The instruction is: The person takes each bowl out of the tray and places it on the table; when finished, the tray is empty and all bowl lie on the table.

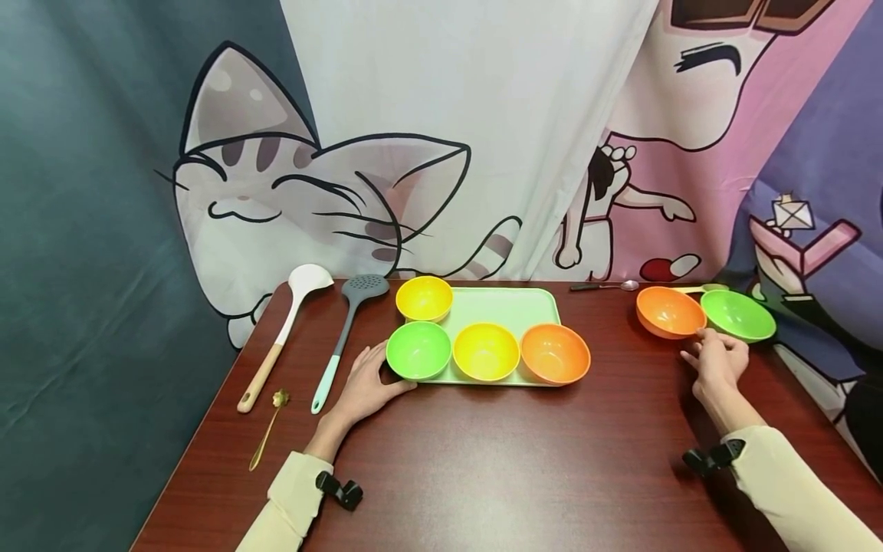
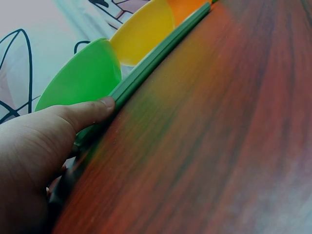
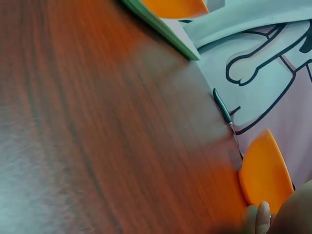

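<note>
My left hand [image 1: 366,387] spreads around the near left corner of a pale green tray [image 1: 531,300]. Its thumb [image 2: 95,111] lies along the tray's front edge, beside a green bowl [image 1: 418,351]. Also on the tray are two yellow bowls [image 1: 486,352] and an orange bowl [image 1: 555,354]. At the far right, my right hand [image 1: 719,364] is at the near side of another orange bowl [image 1: 669,313], fingertips close to its rim and thumb apart below it. Behind that hand stands a second green bowl [image 1: 738,315]. In the right wrist view, fingertips overlap the orange bowl's lower edge [image 3: 263,187].
On the left lie a white ladle [image 1: 295,307] with wooden handle, a grey slotted turner [image 1: 352,314] and a small gold spoon [image 1: 267,429]. A dark-handled spoon [image 1: 603,286] lies at the table's back edge. Another spoon [image 1: 710,288] shows behind the right bowls. A printed curtain [image 1: 469,77] hangs behind.
</note>
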Action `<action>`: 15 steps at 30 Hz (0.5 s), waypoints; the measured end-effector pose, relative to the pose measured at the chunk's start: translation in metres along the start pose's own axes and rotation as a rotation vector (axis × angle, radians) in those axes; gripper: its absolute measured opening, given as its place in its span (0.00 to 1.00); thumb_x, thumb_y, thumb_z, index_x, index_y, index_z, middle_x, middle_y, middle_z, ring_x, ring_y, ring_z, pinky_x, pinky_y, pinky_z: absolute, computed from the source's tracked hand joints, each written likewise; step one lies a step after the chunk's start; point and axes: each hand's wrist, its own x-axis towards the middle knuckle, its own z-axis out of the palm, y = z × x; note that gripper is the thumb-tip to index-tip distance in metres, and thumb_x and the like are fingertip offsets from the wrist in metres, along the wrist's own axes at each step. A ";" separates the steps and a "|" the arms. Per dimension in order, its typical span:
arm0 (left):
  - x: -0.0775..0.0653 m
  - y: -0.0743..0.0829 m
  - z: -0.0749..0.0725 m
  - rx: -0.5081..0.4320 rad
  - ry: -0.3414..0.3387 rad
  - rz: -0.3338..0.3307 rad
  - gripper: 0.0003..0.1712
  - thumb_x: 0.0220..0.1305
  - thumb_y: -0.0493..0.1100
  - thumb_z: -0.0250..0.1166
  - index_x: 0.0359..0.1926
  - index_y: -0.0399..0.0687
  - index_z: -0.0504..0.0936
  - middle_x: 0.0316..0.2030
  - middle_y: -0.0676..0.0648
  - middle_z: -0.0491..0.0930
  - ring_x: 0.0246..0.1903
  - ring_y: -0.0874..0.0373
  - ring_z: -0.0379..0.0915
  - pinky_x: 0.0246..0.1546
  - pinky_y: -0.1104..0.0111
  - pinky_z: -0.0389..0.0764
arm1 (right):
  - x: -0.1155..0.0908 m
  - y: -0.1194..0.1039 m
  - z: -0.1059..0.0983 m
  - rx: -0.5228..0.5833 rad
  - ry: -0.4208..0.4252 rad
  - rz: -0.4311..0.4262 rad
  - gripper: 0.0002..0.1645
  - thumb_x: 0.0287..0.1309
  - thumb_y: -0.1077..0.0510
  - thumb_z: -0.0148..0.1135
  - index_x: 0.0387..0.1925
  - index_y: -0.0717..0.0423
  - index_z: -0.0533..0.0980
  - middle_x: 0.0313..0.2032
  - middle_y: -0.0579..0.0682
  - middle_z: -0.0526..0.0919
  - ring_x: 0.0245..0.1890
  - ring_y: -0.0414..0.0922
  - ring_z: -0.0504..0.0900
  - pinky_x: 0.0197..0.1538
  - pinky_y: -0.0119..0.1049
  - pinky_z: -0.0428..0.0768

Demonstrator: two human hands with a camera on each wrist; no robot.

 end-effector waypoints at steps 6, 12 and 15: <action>0.000 0.000 -0.001 0.000 0.003 0.005 0.53 0.52 0.60 0.76 0.75 0.54 0.63 0.73 0.46 0.65 0.75 0.49 0.56 0.77 0.47 0.47 | -0.005 0.009 -0.002 0.032 0.040 -0.110 0.12 0.61 0.64 0.60 0.37 0.47 0.66 0.28 0.42 0.71 0.22 0.35 0.71 0.22 0.22 0.78; 0.000 0.000 0.000 0.002 0.005 0.008 0.52 0.53 0.59 0.76 0.75 0.53 0.63 0.73 0.45 0.65 0.75 0.48 0.56 0.77 0.47 0.47 | -0.013 0.014 -0.003 0.030 0.022 -0.141 0.12 0.61 0.63 0.61 0.38 0.48 0.67 0.27 0.41 0.74 0.23 0.34 0.73 0.23 0.22 0.78; 0.000 0.000 0.000 0.004 0.005 0.009 0.52 0.53 0.59 0.76 0.75 0.52 0.63 0.73 0.45 0.65 0.75 0.48 0.56 0.77 0.47 0.47 | -0.017 0.017 -0.002 0.008 0.015 -0.167 0.11 0.61 0.63 0.62 0.38 0.48 0.68 0.28 0.40 0.74 0.25 0.34 0.73 0.23 0.21 0.77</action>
